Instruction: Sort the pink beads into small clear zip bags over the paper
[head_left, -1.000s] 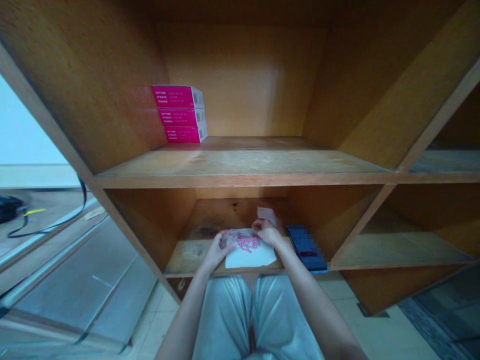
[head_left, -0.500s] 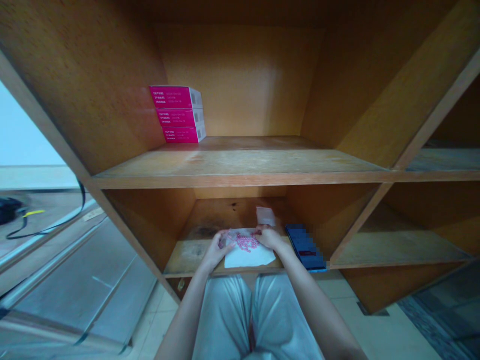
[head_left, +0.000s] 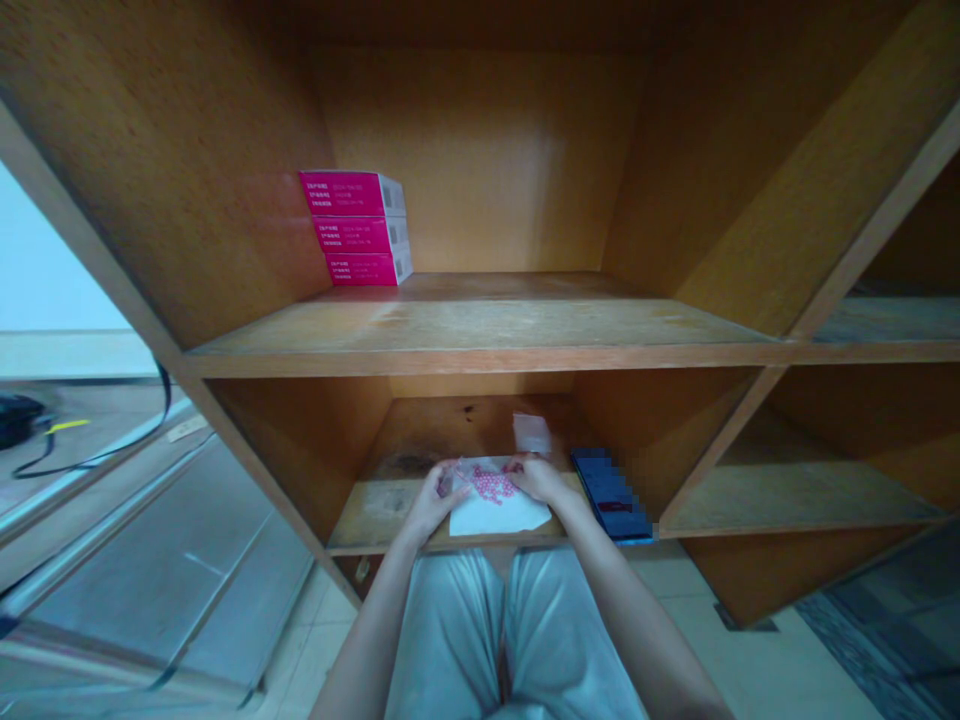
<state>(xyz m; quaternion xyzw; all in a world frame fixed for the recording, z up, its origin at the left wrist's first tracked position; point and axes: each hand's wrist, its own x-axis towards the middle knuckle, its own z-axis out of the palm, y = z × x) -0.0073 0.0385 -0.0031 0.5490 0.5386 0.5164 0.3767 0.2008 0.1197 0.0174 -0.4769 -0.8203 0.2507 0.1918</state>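
Note:
A white sheet of paper point(head_left: 499, 516) lies on the lower shelf, with a loose heap of small pink pellets point(head_left: 491, 484) on it. At the sheet's left edge, my left hand point(head_left: 433, 502) is curled with thumb and fingers around what looks like a small clear plastic bag point(head_left: 455, 470). My right hand point(head_left: 538, 477) rests at the heap's right side, its fingers bent together at the pellets; anything pinched in them is too small to make out. Just behind that hand lies a small whitish translucent packet point(head_left: 532, 433).
A dark blue flat object point(head_left: 609, 495), partly pixelated, lies right of the paper. Three stacked pink boxes point(head_left: 356, 236) stand on the upper shelf. The wooden shelf edge point(head_left: 480, 361) runs above my hands. Side panels bound the compartment. Glass panels point(head_left: 180, 560) lean at left.
My right hand's fingers have shifted slightly left over the pellets. The left hand and the paper look unmoved.

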